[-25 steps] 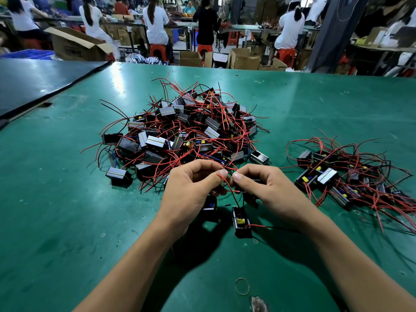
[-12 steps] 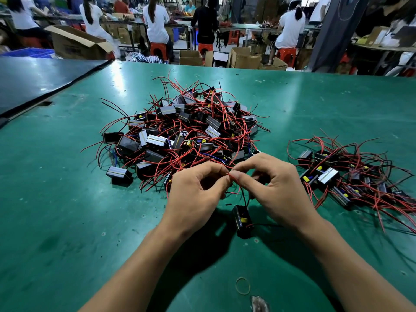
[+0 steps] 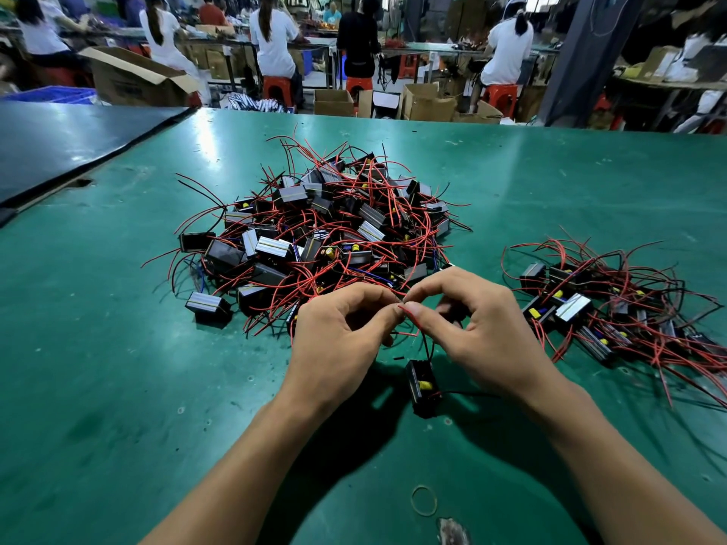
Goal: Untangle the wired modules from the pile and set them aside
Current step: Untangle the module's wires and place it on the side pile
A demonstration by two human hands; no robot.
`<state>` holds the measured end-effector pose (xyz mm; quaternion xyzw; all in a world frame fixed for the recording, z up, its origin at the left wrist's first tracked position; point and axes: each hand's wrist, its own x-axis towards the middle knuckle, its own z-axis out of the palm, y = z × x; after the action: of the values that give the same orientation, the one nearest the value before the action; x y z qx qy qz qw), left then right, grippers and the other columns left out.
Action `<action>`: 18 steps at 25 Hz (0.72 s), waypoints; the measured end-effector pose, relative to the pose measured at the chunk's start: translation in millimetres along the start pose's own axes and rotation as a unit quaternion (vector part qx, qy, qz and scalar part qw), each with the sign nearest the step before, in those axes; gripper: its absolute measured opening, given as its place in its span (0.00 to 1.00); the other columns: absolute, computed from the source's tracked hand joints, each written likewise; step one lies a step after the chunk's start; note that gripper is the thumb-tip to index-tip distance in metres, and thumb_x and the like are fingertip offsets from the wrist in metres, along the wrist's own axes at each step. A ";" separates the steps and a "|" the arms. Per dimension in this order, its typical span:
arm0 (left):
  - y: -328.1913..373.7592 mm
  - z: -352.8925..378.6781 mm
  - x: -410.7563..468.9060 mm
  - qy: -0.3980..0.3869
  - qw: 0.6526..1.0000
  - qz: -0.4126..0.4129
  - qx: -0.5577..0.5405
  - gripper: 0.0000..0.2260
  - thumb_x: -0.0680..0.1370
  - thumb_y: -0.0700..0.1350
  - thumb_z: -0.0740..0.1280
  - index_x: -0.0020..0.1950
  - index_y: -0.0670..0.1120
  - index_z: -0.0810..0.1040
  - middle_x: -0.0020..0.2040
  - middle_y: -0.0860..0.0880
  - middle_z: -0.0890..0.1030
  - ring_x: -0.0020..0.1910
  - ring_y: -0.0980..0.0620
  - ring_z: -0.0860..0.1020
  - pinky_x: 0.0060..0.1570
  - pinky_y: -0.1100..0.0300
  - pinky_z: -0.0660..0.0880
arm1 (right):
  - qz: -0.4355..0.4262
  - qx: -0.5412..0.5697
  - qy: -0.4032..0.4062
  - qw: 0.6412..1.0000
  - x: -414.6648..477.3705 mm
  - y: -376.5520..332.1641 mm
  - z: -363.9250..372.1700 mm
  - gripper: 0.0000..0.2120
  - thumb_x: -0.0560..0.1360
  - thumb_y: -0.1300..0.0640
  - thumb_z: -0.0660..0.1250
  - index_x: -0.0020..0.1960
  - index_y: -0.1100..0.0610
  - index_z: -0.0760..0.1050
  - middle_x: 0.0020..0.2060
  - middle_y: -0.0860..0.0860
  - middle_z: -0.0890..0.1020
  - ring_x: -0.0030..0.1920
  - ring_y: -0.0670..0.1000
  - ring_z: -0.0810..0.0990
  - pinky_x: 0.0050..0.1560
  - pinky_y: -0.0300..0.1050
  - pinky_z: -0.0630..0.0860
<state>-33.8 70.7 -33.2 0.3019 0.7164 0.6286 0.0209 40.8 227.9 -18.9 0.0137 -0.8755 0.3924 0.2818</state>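
A big tangled pile of black modules with red wires lies in the middle of the green table. A smaller set-aside heap of modules lies to the right. My left hand and my right hand meet fingertip to fingertip just in front of the big pile, both pinching the thin red and black wires of one black module. That module has a yellow part and sits below the fingertips, between my wrists, over the table. Whether it touches the table is unclear.
A rubber band lies on the table near its front edge, with a worn spot beside it. A dark board covers the far left. Beyond the table stand cardboard boxes and several seated people at benches.
My hands have lifted slightly and drawn closer to me while working the wires. The module under them has swung a little and now hangs nearer my right wrist.
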 end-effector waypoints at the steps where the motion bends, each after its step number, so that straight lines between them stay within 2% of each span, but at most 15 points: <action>1: -0.1 -0.5 -0.1 -0.001 1.000 -0.001 0.002 0.02 0.75 0.40 0.73 0.45 0.47 0.84 0.37 0.51 0.85 0.34 0.53 0.83 0.36 0.63 0.79 | 0.004 0.003 -0.002 1.000 -0.1 0.3 -0.4 0.02 0.75 0.60 0.74 0.46 0.54 0.82 0.40 0.43 0.81 0.35 0.44 0.77 0.38 0.34 0.71; 6: 1.1 -1.2 -0.7 -0.007 1.000 0.006 0.009 0.03 0.75 0.40 0.73 0.46 0.47 0.85 0.38 0.52 0.85 0.35 0.54 0.83 0.36 0.63 0.79 | 0.012 0.008 0.007 1.000 -0.2 1.0 0.5 0.02 0.74 0.57 0.75 0.46 0.53 0.83 0.35 0.39 0.80 0.29 0.44 0.74 0.34 0.33 0.69; 9: -0.3 -1.5 0.3 0.007 1.000 -0.003 -0.010 0.02 0.75 0.39 0.73 0.47 0.45 0.85 0.38 0.49 0.85 0.37 0.49 0.84 0.41 0.51 0.82 | 0.022 0.001 -0.025 0.999 0.4 3.7 -0.8 0.02 0.76 0.58 0.74 0.48 0.53 0.84 0.36 0.38 0.82 0.33 0.40 0.78 0.36 0.31 0.70; 11: -0.9 -1.7 0.8 0.009 1.000 -0.008 -0.014 0.02 0.76 0.40 0.73 0.47 0.45 0.85 0.39 0.49 0.85 0.38 0.48 0.84 0.43 0.47 0.82 | 0.043 0.004 -0.041 0.998 -0.6 5.3 0.4 0.04 0.77 0.60 0.72 0.49 0.53 0.84 0.36 0.40 0.84 0.37 0.39 0.80 0.40 0.32 0.73; 15: -0.4 -1.5 2.3 0.011 1.000 -0.017 -0.023 0.02 0.75 0.40 0.73 0.47 0.45 0.85 0.39 0.49 0.86 0.38 0.49 0.84 0.43 0.50 0.82 | 0.065 0.028 -0.030 0.997 -1.4 5.0 3.3 0.06 0.77 0.62 0.71 0.47 0.52 0.83 0.31 0.35 0.81 0.32 0.38 0.78 0.35 0.27 0.69; 18: -0.6 -1.2 3.2 0.014 0.999 -0.026 -0.042 0.02 0.75 0.40 0.73 0.46 0.44 0.85 0.39 0.48 0.86 0.37 0.48 0.84 0.41 0.55 0.82 | 0.084 0.055 -0.033 0.994 -0.9 4.6 3.9 0.05 0.78 0.61 0.71 0.48 0.54 0.84 0.32 0.40 0.82 0.31 0.40 0.77 0.36 0.33 0.72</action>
<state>-37.1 71.1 -32.4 0.2726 0.6971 0.6619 0.0400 38.6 228.1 -24.6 -0.0313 -0.8595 0.4616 0.2173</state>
